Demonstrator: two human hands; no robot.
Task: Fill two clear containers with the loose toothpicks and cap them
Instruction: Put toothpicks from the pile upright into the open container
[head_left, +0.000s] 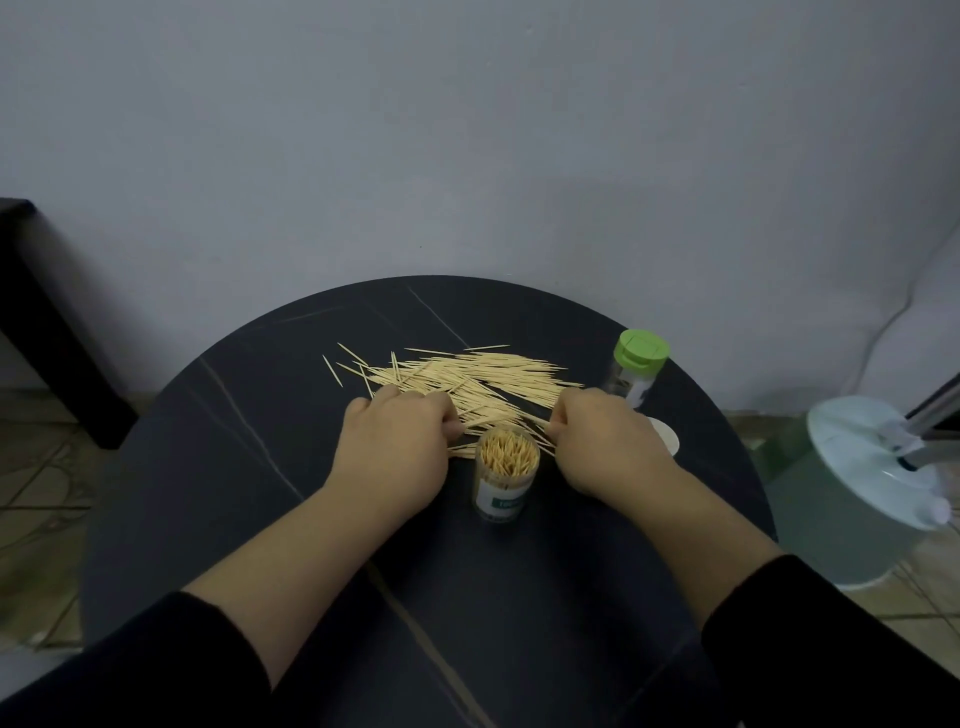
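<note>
Your left hand (400, 447) and right hand (602, 441) each pinch toothpicks (478, 371) off the tabletop (260, 467). The open jar (505, 478) between them looks full but uncapped. The green-capped jar (636, 371) stands at right. Plenty still loose.

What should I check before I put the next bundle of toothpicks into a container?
1. Open container stands upright: ok.
2. Room left inside it: not ok, it looks full.
3. Second container open for filling: not ok, its green cap is on.
4. Left hand and right hand have fingers curled on the loose toothpicks: ok.
5. White lid near the right hand: ok.
</note>
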